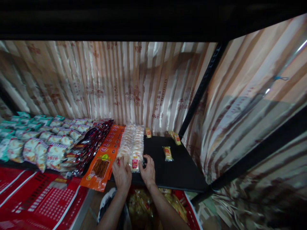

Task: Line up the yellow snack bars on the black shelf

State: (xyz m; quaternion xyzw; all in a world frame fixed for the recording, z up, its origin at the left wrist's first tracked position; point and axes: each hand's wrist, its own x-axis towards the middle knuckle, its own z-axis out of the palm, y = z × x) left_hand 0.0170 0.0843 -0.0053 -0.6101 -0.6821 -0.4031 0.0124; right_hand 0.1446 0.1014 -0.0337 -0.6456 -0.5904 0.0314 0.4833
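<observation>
Two neat rows of clear-wrapped white snack packets [130, 140] run from the front edge of the black shelf to its back. My left hand [122, 172] has its fingers curled over the front packet of the left row. The front packet [134, 162] of the right row, with a red label, stands between my hands. My right hand [147, 169] grips this packet's right edge, its thumb in front and fingers along the side. Just left of the rows lies an orange snack bag [102, 164] printed with brown sticks, its front end overhanging the shelf edge.
Small yellow packets [168, 154] lie scattered on the black shelf [182, 172] at right. Dark red packets [87, 147] and white-and-green packets [35, 140] fill the left. Below are red crates [35, 198] and bagged yellow goods [141, 204]. A black post [203, 86] stands at right.
</observation>
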